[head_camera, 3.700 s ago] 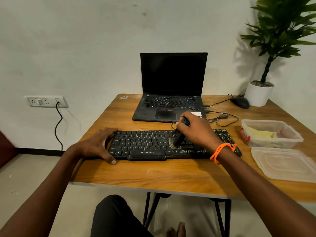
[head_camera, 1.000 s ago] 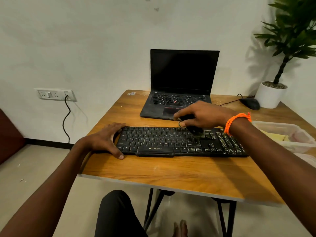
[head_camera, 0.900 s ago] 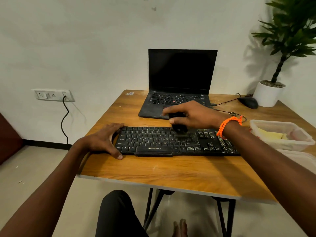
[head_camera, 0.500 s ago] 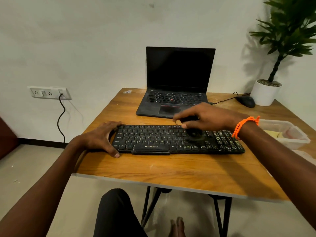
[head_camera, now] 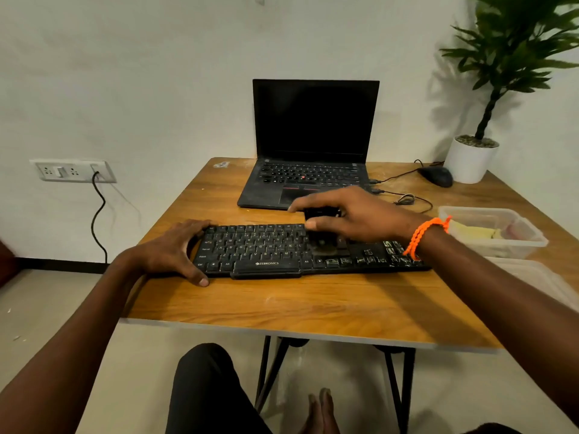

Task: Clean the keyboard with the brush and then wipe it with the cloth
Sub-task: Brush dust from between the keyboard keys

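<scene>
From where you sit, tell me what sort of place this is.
Probably a plain home or small office work corner. A wooden table against a bare wall carries an open laptop, a black keyboard and a mouse, with a potted plant at the back right corner.

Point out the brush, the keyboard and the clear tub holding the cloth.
brush [head_camera: 320, 212], head view, dark handle showing under the right hand's fingers.
keyboard [head_camera: 257, 245], head view, letter keys left of centre.
clear tub [head_camera: 529, 242], head view, its right rim.
</scene>
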